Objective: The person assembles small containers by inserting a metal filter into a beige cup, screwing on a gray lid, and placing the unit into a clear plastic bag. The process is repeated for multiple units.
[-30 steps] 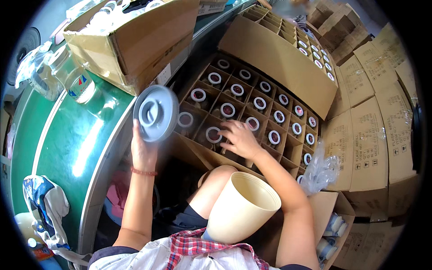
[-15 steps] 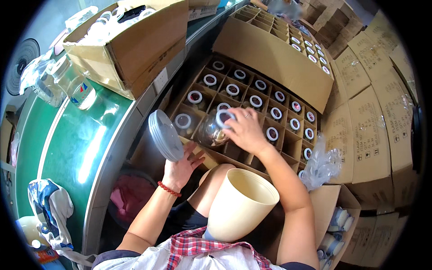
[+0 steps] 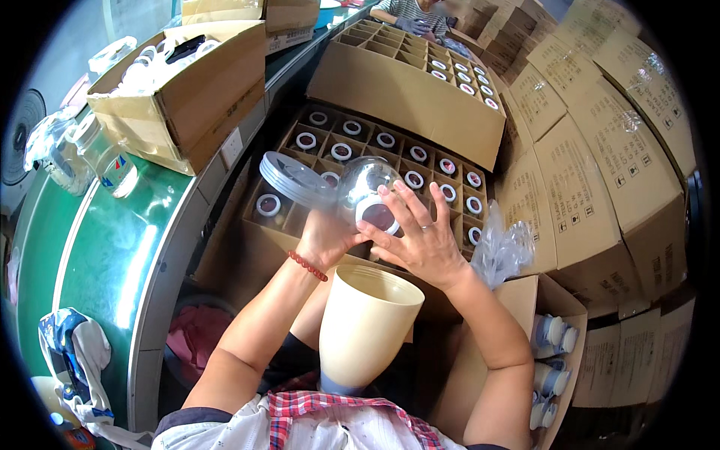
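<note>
A clear, rounded glass flask liner [image 3: 366, 182] with a white ring around its dark-centred end is tilted in front of me, above a divided carton [image 3: 262, 231]. My right hand [image 3: 426, 246] grips it by the ringed end, thumb and fingers spread around the rim. My left hand [image 3: 328, 237] holds a stack of pale, round plastic discs [image 3: 294, 178] and meets the liner's lower side; its fingers are partly hidden. Below, a cream tapered flask body [image 3: 367, 322] stands upright on my lap, its wide mouth facing up.
Several white-ringed liners fill the carton's cells. Behind it stands another divided carton [image 3: 405, 94]. A green table [image 3: 94, 255] on the left bears a box of white rings [image 3: 202, 112]. At right are stacked cartons [image 3: 592, 187] and an open box [image 3: 517, 330] of flask parts. A person works at the back.
My right hand has lifted the liner out of the carton and turned it, bringing its ringed end toward me. My left hand, with the discs, has moved in against it. The view has shifted slightly.
</note>
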The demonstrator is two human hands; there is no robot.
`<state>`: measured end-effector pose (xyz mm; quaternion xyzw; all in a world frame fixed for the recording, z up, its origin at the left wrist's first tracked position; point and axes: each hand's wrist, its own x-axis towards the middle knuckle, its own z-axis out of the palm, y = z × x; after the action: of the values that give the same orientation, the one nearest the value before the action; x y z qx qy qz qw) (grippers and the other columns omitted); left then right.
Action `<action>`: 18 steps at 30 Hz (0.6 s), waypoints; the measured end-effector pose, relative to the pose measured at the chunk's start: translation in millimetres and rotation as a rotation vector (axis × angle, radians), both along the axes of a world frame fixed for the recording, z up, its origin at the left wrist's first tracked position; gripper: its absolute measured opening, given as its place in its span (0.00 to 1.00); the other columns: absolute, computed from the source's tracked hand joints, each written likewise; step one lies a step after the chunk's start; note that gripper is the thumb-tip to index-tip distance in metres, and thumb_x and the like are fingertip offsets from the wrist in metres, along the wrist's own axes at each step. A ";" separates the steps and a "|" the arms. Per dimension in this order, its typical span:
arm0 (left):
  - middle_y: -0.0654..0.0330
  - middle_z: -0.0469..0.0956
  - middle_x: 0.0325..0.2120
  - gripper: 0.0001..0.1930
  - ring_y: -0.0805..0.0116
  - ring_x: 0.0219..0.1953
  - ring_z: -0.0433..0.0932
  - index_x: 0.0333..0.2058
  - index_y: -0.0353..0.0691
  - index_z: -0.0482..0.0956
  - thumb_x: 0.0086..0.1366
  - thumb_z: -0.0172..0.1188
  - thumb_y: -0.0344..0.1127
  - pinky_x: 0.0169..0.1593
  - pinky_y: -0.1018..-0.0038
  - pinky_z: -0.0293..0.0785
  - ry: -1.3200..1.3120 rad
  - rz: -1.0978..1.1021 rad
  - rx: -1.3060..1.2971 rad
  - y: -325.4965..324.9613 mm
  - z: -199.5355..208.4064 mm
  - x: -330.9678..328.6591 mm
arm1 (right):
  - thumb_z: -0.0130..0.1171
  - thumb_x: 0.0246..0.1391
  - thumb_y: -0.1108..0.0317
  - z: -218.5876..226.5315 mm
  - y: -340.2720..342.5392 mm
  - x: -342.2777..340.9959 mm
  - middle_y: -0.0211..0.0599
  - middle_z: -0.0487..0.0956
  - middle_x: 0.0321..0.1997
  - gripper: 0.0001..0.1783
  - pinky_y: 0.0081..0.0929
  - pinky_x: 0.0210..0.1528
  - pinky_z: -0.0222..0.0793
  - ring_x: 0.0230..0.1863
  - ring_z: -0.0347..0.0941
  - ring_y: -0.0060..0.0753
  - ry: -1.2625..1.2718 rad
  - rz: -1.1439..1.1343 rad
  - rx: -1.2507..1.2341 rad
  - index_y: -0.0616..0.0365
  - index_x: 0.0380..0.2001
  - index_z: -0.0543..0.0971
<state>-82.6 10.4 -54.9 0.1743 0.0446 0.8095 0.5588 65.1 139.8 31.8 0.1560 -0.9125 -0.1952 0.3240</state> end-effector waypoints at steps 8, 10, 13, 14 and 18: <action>0.52 0.68 0.60 0.31 0.57 0.60 0.69 0.62 0.38 0.64 0.72 0.37 0.57 0.64 0.57 0.64 0.039 0.069 -0.204 14.2 2.6 11.1 | 0.55 0.61 0.52 -19.7 46.8 2.0 0.47 0.66 0.66 0.31 0.39 0.63 0.60 0.65 0.64 0.45 -0.144 -0.019 -1.200 0.59 0.61 0.66; 0.53 0.67 0.60 0.31 0.56 0.60 0.69 0.62 0.39 0.63 0.72 0.38 0.57 0.64 0.56 0.64 0.061 0.048 -0.272 22.2 -18.3 10.9 | 0.52 0.64 0.50 -47.8 75.0 -7.8 0.44 0.64 0.68 0.33 0.36 0.63 0.60 0.65 0.63 0.38 -0.237 -0.180 -1.547 0.62 0.63 0.62; 0.54 0.67 0.61 0.30 0.56 0.60 0.69 0.62 0.42 0.62 0.72 0.38 0.57 0.63 0.55 0.64 0.071 -0.003 -0.311 30.2 -29.8 12.2 | 0.50 0.64 0.47 -80.1 103.3 -21.3 0.31 0.73 0.55 0.31 0.34 0.53 0.71 0.55 0.70 0.28 -0.660 -0.116 -2.217 0.54 0.62 0.65; 0.55 0.67 0.60 0.29 0.57 0.60 0.69 0.62 0.42 0.63 0.72 0.38 0.57 0.63 0.56 0.64 0.061 -0.008 -0.319 31.5 -30.4 15.0 | 0.50 0.64 0.46 -85.3 108.0 -16.8 0.25 0.76 0.44 0.28 0.31 0.45 0.76 0.44 0.74 0.20 -0.736 -0.143 -2.332 0.51 0.60 0.67; 0.55 0.69 0.56 0.25 0.62 0.59 0.69 0.60 0.39 0.64 0.75 0.37 0.50 0.63 0.63 0.64 0.034 -0.044 -0.256 23.5 -15.0 20.4 | 0.51 0.64 0.47 -87.3 103.4 -12.6 0.23 0.76 0.41 0.27 0.28 0.40 0.77 0.40 0.75 0.18 -0.697 -0.055 -2.245 0.51 0.59 0.67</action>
<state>-62.2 33.9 -69.9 0.1162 0.1533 0.7815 0.5935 52.6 243.2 -55.5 -0.1916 -0.6152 0.7647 0.0081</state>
